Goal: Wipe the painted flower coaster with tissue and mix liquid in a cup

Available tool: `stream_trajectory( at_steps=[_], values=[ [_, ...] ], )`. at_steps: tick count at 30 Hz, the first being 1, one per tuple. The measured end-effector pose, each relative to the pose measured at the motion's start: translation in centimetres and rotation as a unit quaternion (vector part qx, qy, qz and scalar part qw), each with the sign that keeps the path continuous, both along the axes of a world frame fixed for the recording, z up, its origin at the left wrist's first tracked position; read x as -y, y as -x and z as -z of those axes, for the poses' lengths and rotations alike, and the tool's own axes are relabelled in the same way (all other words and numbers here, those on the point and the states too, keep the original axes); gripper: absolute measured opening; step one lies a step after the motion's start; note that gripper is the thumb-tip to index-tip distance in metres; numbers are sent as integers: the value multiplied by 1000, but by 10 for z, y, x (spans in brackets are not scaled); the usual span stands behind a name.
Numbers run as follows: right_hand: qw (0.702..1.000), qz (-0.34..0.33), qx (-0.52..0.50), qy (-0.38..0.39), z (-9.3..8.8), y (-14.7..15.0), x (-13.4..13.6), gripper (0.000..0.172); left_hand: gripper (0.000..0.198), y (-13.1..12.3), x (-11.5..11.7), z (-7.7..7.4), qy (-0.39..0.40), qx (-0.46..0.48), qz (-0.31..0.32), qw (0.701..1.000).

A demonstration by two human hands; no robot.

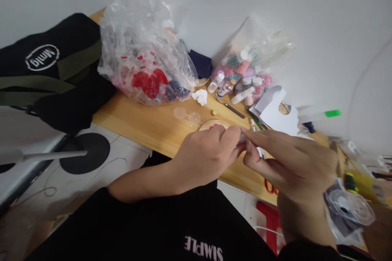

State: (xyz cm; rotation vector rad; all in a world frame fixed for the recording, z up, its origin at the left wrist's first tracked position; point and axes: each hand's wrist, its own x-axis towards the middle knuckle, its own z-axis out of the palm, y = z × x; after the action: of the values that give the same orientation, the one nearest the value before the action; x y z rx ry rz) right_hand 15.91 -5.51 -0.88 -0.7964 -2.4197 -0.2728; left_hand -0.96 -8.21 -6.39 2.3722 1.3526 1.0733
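My left hand (208,153) and my right hand (290,159) meet above the front of the wooden table. Both are closed, with fingertips pinched round a small whitish, translucent object (242,137). Most of it is covered by the fingers, so its kind is unclear. Just behind my left hand lies a pale round disc (206,125) with pink bits on it, partly hidden. A small clear cup (194,118) and a round clear lid (180,113) are to its left. Nearby are a tiny yellow cap (214,112) and a dark pen-like stick (234,110).
A big clear plastic bag (147,65) and a second bag of colourful items (245,65) stand against the wall. Small bottles (226,89), crumpled white tissue (200,96) and cut white paper (275,108) lie around. Red scissor handles (270,186) show below my right hand.
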Motion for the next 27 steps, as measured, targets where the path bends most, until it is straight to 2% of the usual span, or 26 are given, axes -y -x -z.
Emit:
stream_trajectory(
  at_steps=[3, 14, 17, 20, 22, 24, 27],
  values=[
    [1000, -2, 5, -18, 1, 1, 0, 10, 37, -1, 0, 0, 7, 5, 1, 1000],
    [1000, 10, -16, -11, 7, 0, 3, 11, 35, 0, 1, 0, 17, 10, 8, 1000],
    [999, 13, -31, 13, 8, 1, 3, 15, 33, 0, -1, 1, 26, 20, 13, 999],
    [995, 11, -73, 66, 10, 2, 5, 22, 27, 2, -4, 3, 50, 83, 43, 994],
    [982, 10, -139, 125, 14, 3, 7, 28, 19, 5, -8, 5, 93, 157, 74, 980],
    [956, 11, -221, 195, 21, 4, 10, 34, 12, 6, -11, 7, 139, 240, 101, 955],
    [903, 10, -321, 285, 31, 7, 15, 39, 20, 4, -16, 14, 189, 365, 145, 900]
  ],
)
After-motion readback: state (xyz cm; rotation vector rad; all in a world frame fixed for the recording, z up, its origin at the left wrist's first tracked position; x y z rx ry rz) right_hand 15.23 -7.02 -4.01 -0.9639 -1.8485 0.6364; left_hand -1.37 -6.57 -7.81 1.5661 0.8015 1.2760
